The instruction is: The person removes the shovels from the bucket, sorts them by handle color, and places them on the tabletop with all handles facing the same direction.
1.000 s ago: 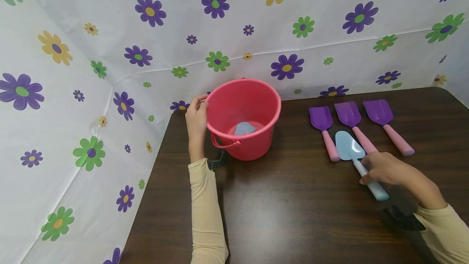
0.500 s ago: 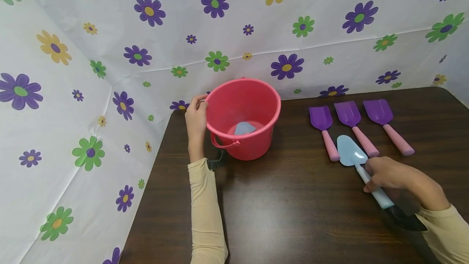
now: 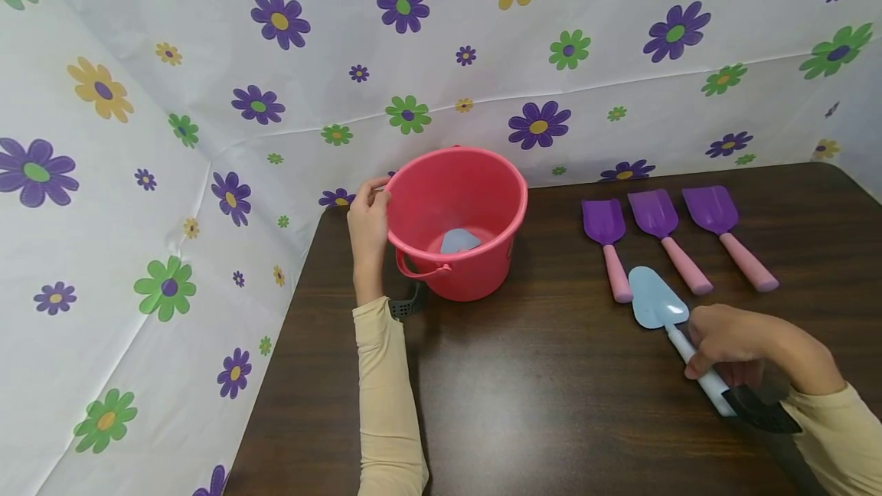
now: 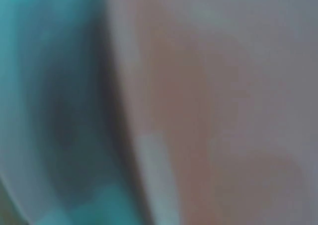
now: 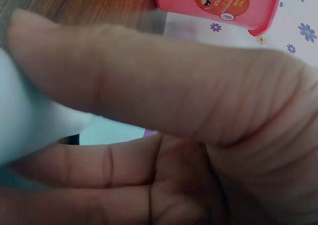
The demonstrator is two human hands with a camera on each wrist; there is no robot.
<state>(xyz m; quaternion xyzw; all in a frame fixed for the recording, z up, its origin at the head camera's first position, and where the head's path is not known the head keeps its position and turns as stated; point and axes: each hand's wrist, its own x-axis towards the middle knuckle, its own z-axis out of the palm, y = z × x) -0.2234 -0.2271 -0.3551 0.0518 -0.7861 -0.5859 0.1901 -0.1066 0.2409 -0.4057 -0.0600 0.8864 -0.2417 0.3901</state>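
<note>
My left hand (image 3: 368, 232) grips the left rim of a red bucket (image 3: 482, 270) that stands at the back left of the table. Inside the bucket lies a pale grey-blue blade (image 3: 458, 240); the rest of that item is mostly hidden. At the right, my right hand (image 3: 733, 339) pinches the white handle of a light blue trowel (image 3: 656, 298) between thumb and fingers. Its blade points away and to the left, close to the pink handle end of the nearest purple shovel (image 3: 603, 222). The left wrist view is blurred. In the right wrist view, the thumb (image 5: 124, 76) presses the handle.
Two more shovels, a middle purple one (image 3: 653, 213) and a right purple one (image 3: 711, 209), lie on the dark wooden table (image 3: 524, 396). Behind and to the left hangs a white flowered sheet (image 3: 227, 60). The bucket's red handle (image 3: 422, 272) hangs down in front.
My right hand has drawn the trowel back a little toward me, away from the purple shovels. The left hand and the bucket have stayed in place.
</note>
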